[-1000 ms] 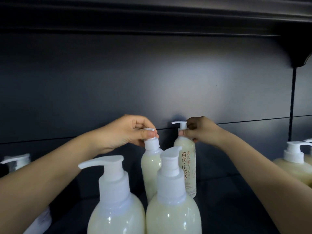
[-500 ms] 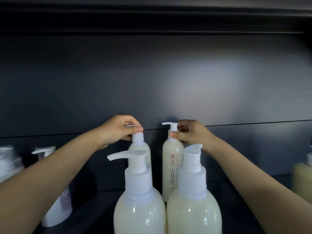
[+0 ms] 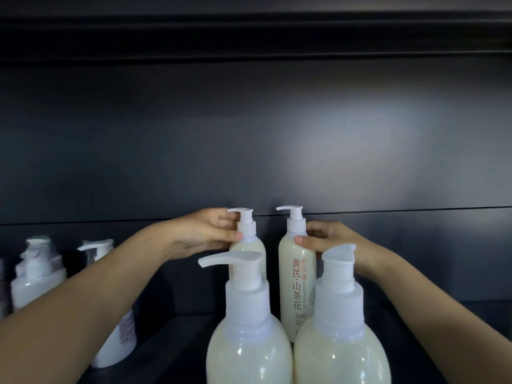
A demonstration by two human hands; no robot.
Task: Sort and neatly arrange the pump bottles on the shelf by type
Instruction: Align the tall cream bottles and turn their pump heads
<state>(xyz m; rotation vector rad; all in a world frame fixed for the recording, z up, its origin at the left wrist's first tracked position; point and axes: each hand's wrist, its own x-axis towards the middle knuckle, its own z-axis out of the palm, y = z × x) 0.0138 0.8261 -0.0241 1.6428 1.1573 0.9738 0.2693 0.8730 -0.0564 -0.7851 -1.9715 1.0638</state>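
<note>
Two slim cream pump bottles stand upright at the back of the dark shelf (image 3: 177, 345). My left hand (image 3: 206, 234) grips the left slim bottle (image 3: 249, 246) at its neck and shoulder. My right hand (image 3: 329, 239) holds the right slim bottle (image 3: 296, 286), which bears orange Chinese lettering, at its shoulder. Both white pump spouts point left. In front, close to the camera, stand two round cream pump bottles: one on the left (image 3: 248, 353) and one on the right (image 3: 342, 353), hiding the slim bottles' lower parts.
At the far left stand white pump bottles, one nearer (image 3: 119, 336) behind my left forearm and a blurred one (image 3: 36, 284) at the frame edge. The dark back panel (image 3: 249, 148) rises behind everything. Bare shelf floor lies to the right of the bottles.
Both hands slid down from the pump heads to the bottle necks and shoulders. The view has shifted left, so the bottles sit further right in frame and the right-side bottles are out of view.
</note>
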